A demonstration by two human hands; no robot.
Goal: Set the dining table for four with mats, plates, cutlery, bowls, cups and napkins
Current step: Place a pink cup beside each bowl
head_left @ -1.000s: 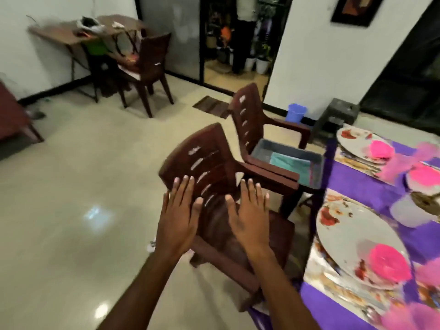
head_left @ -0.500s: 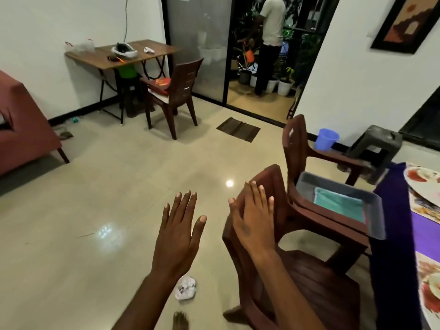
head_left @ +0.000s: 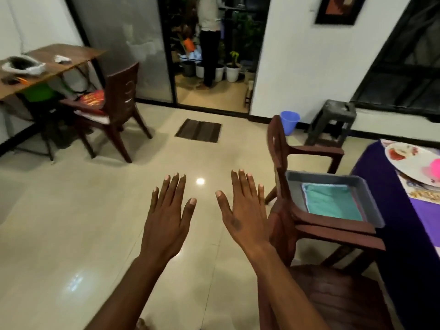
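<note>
My left hand (head_left: 167, 215) and my right hand (head_left: 242, 208) are held out flat over the floor, fingers straight, holding nothing. At the right edge stands the dining table with a purple cloth (head_left: 390, 186). On it lies a patterned mat (head_left: 421, 195) under a white plate (head_left: 409, 163) with a pink item (head_left: 434, 167) on it. A grey tray (head_left: 333, 177) holding a folded teal cloth (head_left: 331, 201) rests on the arms of a brown plastic chair (head_left: 283, 163) beside the table.
A second brown chair (head_left: 340, 296) sits low at the right, under my right forearm. Further off are a blue bin (head_left: 289, 121), a grey stool (head_left: 332, 120), a doormat (head_left: 198, 130), a wooden chair (head_left: 116, 108) and a side table (head_left: 54, 58). A person stands in the doorway (head_left: 209, 41).
The view has turned left, away from the dining table. Both hands have come off the near chair's back and now hover flat over the floor.
</note>
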